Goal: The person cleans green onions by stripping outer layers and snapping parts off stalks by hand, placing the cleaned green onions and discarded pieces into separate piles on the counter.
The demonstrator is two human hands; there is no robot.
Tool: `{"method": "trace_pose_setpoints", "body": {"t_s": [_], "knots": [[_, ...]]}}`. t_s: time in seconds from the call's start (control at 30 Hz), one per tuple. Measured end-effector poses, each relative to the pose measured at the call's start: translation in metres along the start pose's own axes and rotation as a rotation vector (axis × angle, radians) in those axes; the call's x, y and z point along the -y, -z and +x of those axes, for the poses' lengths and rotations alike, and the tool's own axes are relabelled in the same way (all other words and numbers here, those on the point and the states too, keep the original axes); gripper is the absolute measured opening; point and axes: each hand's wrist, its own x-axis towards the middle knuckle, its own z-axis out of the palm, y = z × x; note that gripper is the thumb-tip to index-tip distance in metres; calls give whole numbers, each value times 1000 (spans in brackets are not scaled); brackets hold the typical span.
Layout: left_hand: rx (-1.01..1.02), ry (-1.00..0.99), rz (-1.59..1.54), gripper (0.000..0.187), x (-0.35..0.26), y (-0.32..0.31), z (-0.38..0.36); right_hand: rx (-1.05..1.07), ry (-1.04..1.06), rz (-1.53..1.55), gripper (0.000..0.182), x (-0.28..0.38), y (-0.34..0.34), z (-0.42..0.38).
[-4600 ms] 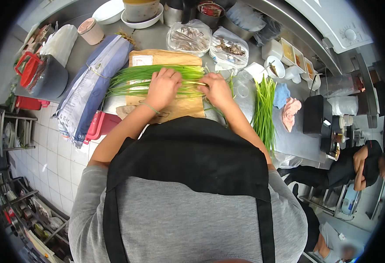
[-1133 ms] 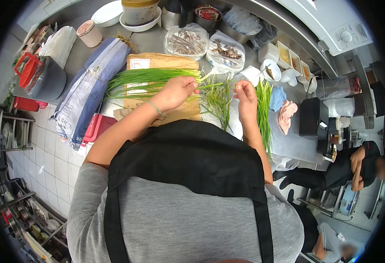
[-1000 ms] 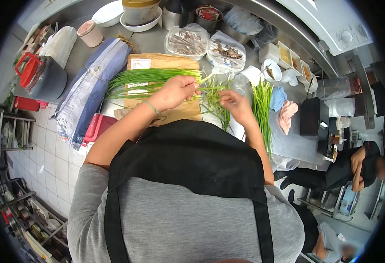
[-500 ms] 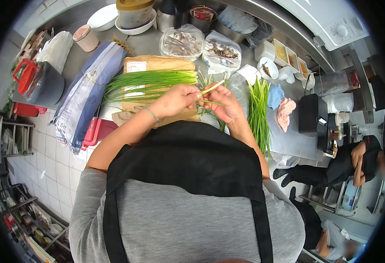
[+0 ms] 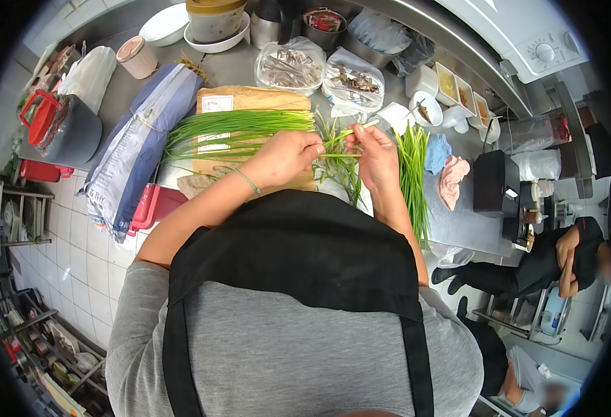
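Note:
My left hand (image 5: 286, 157) is closed, fingertips pinching green chives over the brown paper. My right hand (image 5: 376, 156) pinches the pale end of a chive (image 5: 338, 137) between thumb and fingers; a second thin stalk spans the gap lower down. A long bunch of chives (image 5: 243, 128) lies across the brown paper bag (image 5: 278, 101), to the left of the hands. Another chive bunch (image 5: 410, 181) rests lengthwise just right of my right hand. Loose trimmed green scraps (image 5: 344, 174) are scattered on the table beneath both hands.
Bags of dried food (image 5: 289, 66) and bowls line the back of the steel table. A blue-and-white sack (image 5: 142, 139) lies at left. A blue cloth (image 5: 437, 153), a pink cloth (image 5: 453, 179) and a black box (image 5: 496, 182) sit at right. Two people are farther right.
My hands have moved apart, the right one turning more upright. The stalks between them show more, and more of the green scraps beneath is visible.

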Motion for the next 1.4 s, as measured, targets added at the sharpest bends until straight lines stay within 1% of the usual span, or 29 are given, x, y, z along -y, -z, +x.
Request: {"method": "trace_pose_setpoints", "body": {"t_s": [0.1, 0.13, 0.17, 0.2, 0.23, 0.27, 0.3, 0.33, 0.37, 0.43, 0.5, 0.53, 0.57, 0.6, 0.63, 0.7, 0.77, 0.8, 0.87, 0.97, 1.0, 1.07, 1.17, 1.23, 1.3, 1.4], "knots": [[25, 31, -98, 23, 12, 0, 2, -90, 62, 31, 15, 9, 11, 6], [29, 35, -146, 24, 20, 0, 4, -145, 134, 72, 18, 13, 22, 11], [15, 64, -202, 24, 25, 3, 5, -184, 270, 106, 21, 20, 37, 18], [2, 92, -258, 25, 31, 7, 6, -278, 356, 185, 24, 30, 57, 25], [-11, 121, -313, 25, 34, 12, 6, -308, 486, 131, 26, 47, 75, 28], [-12, 156, -386, 24, 36, 19, 5, -307, 613, 82, 26, 67, 89, 25], [-13, 190, -460, 24, 35, 27, 3, -313, 695, 89, 25, 86, 100, 21], [-14, 224, -535, 23, 32, 33, 2, -380, 751, 49, 23, 103, 103, 14], [-31, 218, -564, 23, 29, 36, 3, -404, 793, 18, 19, 118, 103, 7], [-62, 203, -622, 22, 24, 39, 5, -413, 799, -80, 14, 132, 92, -4], [-48, 147, -643, 22, 17, 36, 9, -327, 663, -196, 10, 121, 72, -10], [-42, 118, -651, 22, 13, 33, 13, -301, 598, -196, 9, 108, 48, -12], [-60, 108, -642, 22, 9, 27, 16, -217, 532, -212, 7, 92, 32, -13], [-79, 100, -632, 22, 3, 20, 18, -118, 440, -162, 7, 75, 18, -11], [-99, 93, -623, 23, -2, 12, 20, -81, 370, -191, 7, 59, 2, -10], [-82, 105, -605, 23, -10, 2, 20, -29, 321, -186, 11, 33, -18, -4], [-65, 114, -637, 23, -11, -4, 21, -44, 302, -139, 12, 18, -32, 0], [-40, 88, -637, 20, -9, -6, 21, -55, 283, -148, 13, 16, -35, 0], [-55, 100, -646, 18, -7, -8, 22, -78, 244, -167, 15, 13, -39, -2], [-102, 105, -654, 16, -8, -11, 21, -98, 283, -269, 18, 10, -40, -4], [-122, 103, -654, 16, -8, -12, 22, -90, 358, -303, 18, 7, -41, -3], [-124, 89, -521, 16, -6, -13, 22, -76, 508, -372, 19, -1, -42, -2], [-136, 68, -407, 17, -3, -13, 22, -151, 413, -335, 19, 7, -20, 6], [-149, 59, -388, 17, -2, -13, 21, -268, 365, -218, 17, 23, -12, 11], [-167, 52, -398, 17, 0, -14, 21, -238, 323, -160, 14, 34, -5, 13], [-201, -2, -258, 18, 1, -14, 22, -173, 290, -274, 13, 35, -20, 2]]}}
